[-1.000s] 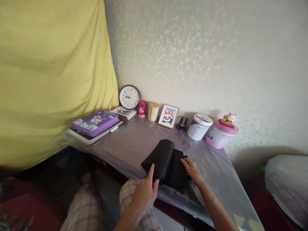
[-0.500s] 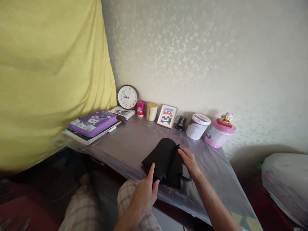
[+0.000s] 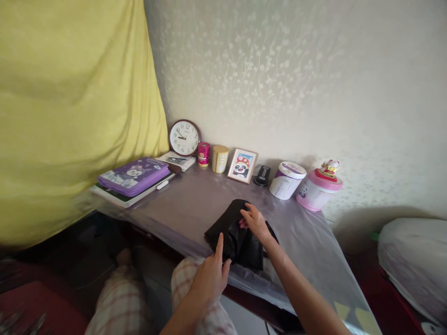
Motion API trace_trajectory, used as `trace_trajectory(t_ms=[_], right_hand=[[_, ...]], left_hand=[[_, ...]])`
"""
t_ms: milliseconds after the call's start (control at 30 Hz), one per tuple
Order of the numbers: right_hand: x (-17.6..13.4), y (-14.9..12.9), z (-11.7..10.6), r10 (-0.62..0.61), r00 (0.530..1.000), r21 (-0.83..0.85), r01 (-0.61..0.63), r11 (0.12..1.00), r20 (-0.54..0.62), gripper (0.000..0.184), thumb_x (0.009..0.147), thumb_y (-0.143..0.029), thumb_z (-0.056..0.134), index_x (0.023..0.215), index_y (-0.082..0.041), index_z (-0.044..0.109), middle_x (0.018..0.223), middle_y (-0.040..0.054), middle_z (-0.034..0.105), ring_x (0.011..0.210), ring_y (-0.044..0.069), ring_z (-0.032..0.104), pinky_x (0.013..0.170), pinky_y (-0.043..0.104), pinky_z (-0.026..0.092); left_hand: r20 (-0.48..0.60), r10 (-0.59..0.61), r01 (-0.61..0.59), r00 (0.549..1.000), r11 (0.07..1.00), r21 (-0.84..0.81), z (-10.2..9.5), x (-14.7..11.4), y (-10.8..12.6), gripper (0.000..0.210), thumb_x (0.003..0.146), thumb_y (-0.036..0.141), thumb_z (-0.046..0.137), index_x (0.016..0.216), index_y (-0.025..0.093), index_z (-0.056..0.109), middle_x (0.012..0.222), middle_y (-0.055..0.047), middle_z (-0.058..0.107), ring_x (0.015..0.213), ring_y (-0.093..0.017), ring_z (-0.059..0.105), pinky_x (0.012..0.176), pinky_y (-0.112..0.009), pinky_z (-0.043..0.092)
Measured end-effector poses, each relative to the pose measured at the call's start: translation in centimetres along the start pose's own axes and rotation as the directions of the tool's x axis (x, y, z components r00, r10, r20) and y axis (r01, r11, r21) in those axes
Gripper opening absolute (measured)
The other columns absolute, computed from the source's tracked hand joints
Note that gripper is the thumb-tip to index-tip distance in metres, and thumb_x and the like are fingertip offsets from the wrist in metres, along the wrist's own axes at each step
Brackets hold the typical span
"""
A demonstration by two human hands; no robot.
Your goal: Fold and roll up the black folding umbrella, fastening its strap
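Observation:
A piece of folded black fabric [image 3: 223, 223] with a slight sheen lies at the table's near edge; its exact kind I cannot make out. My left hand [image 3: 209, 274] grips its near left edge, index finger stretched over the top and thumb lower down. The other left fingers are partly hidden. My right hand [image 3: 254, 221] is over the upper part of the fabric, its fingers curled around a lifted fold. Beneath that hand the material bunches into creases, and a flap shows to the right of the wrist.
Along the wall stand a clock [image 3: 185, 137], pink can [image 3: 204, 154], yellow-lidded canister [image 3: 220, 159], panda picture frame [image 3: 242, 165], black device [image 3: 262, 176], white tub [image 3: 287, 181] and pink tub [image 3: 316, 193] with a figurine. A purple case [image 3: 134, 176] lies on books at left.
My right hand has moved left and slightly up across the fabric, drawing a fold with it and creasing the middle. My left hand has stayed in nearly the same place.

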State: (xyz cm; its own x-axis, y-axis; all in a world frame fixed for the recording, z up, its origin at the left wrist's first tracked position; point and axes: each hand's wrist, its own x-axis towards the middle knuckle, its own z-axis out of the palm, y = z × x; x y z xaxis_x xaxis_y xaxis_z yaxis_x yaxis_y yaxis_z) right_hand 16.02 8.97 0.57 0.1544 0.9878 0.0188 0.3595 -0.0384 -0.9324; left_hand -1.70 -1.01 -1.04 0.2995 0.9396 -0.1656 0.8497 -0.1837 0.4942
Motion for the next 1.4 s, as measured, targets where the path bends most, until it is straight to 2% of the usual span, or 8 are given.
trace_trajectory(t_ms=[233, 433, 700, 900, 1000, 1133, 1233, 1400], right_hand=[[-0.8, 0.9, 0.6, -0.356, 0.933, -0.312, 0.354, 0.882, 0.05, 0.039, 0.084, -0.025, 0.045, 0.122, -0.016, 0.041, 0.071, -0.0013, 0.062, 0.064, 0.013, 0.058, 0.066, 0.027, 0.047], [-3.7, 0.1, 1.5, -0.584, 0.797, -0.441, 0.585, 0.681, 0.155, 0.016, 0.085, -0.022, 0.049, 0.096, -0.02, 0.06, 0.093, 0.0071, 0.062, 0.089, 0.019, 0.056, 0.083, 0.036, 0.044], [-5.3, 0.2, 1.9, -0.635, 0.753, -0.46, 0.632, 0.624, 0.174, 0.019, 0.089, -0.022, 0.045, 0.097, -0.021, 0.063, 0.106, 0.0077, 0.064, 0.1, 0.02, 0.056, 0.086, 0.038, 0.045], [-5.7, 1.9, 0.4, -0.684, 0.726, -0.41, 0.647, 0.643, 0.072, 0.024, 0.09, -0.019, 0.041, 0.104, -0.021, 0.061, 0.114, 0.0094, 0.06, 0.108, 0.019, 0.054, 0.094, 0.041, 0.044], [-4.6, 2.7, -0.3, -0.689, 0.715, -0.486, 0.647, 0.588, 0.118, 0.027, 0.09, -0.018, 0.042, 0.11, -0.021, 0.06, 0.118, 0.0088, 0.06, 0.115, 0.021, 0.051, 0.098, 0.045, 0.041], [-1.4, 3.4, -0.7, -0.658, 0.73, -0.551, 0.631, 0.546, 0.184, 0.031, 0.09, -0.019, 0.04, 0.116, -0.021, 0.057, 0.123, 0.0087, 0.058, 0.121, 0.021, 0.046, 0.101, 0.046, 0.037], [1.3, 3.5, -0.6, -0.606, 0.776, -0.579, 0.58, 0.573, 0.177, 0.03, 0.091, -0.02, 0.04, 0.114, -0.021, 0.059, 0.122, 0.0079, 0.059, 0.122, 0.021, 0.046, 0.102, 0.048, 0.032], [4.0, 2.7, -1.4, -0.405, 0.914, -0.464, 0.37, 0.805, 0.027, 0.025, 0.085, -0.022, 0.049, 0.106, -0.021, 0.064, 0.12, 0.0072, 0.061, 0.118, 0.02, 0.05, 0.103, 0.038, 0.033]], left_hand=[[-0.014, -0.016, 0.015, 1.0, 0.998, -0.057, -0.5, -0.4, 0.3, 0.068, 0.093, 0.034, 0.031, 0.143, 0.01, -0.008, 0.087, -0.009, 0.069, 0.08, -0.018, 0.064, 0.063, -0.023, 0.035], [-0.023, -0.017, 0.017, 1.0, 1.0, -0.023, -0.6, -0.5, 0.5, 0.068, 0.093, 0.033, 0.031, 0.143, 0.012, -0.01, 0.089, -0.009, 0.069, 0.081, -0.017, 0.064, 0.065, -0.023, 0.036], [0.023, 0.063, -0.064, 0.998, 0.997, 0.035, 0.0, 0.0, 0.1, 0.055, 0.093, 0.031, 0.029, 0.144, 0.025, 0.01, 0.096, -0.005, 0.069, 0.085, -0.017, 0.064, 0.069, -0.023, 0.038], [0.012, 0.056, -0.056, 0.998, 0.998, 0.008, 0.4, 0.1, -0.2, 0.054, 0.093, 0.031, 0.027, 0.144, 0.025, 0.01, 0.098, -0.005, 0.069, 0.085, -0.017, 0.064, 0.068, -0.023, 0.039], [0.007, 0.039, -0.039, 0.999, 0.999, 0.02, 0.6, 0.1, -0.3, 0.054, 0.093, 0.03, 0.027, 0.144, 0.026, 0.01, 0.098, -0.006, 0.069, 0.087, -0.017, 0.064, 0.069, -0.023, 0.039], [0.001, 0.042, -0.042, 0.999, 0.999, 0.002, 0.6, 0.3, -0.2, 0.053, 0.093, 0.028, 0.027, 0.144, 0.024, 0.011, 0.097, -0.007, 0.069, 0.087, -0.017, 0.064, 0.07, -0.022, 0.039], [0.01, 0.04, -0.04, 0.999, 0.999, -0.007, 0.3, 0.3, -0.1, 0.054, 0.092, 0.029, 0.028, 0.144, 0.022, 0.012, 0.091, -0.007, 0.07, 0.083, -0.017, 0.064, 0.068, -0.022, 0.039], [0.016, -0.001, 0.001, 1.0, 1.0, -0.019, -0.1, 0.3, 0.1, 0.054, 0.092, 0.032, 0.026, 0.144, 0.022, 0.013, 0.079, -0.005, 0.069, 0.072, -0.016, 0.064, 0.059, -0.022, 0.038]])
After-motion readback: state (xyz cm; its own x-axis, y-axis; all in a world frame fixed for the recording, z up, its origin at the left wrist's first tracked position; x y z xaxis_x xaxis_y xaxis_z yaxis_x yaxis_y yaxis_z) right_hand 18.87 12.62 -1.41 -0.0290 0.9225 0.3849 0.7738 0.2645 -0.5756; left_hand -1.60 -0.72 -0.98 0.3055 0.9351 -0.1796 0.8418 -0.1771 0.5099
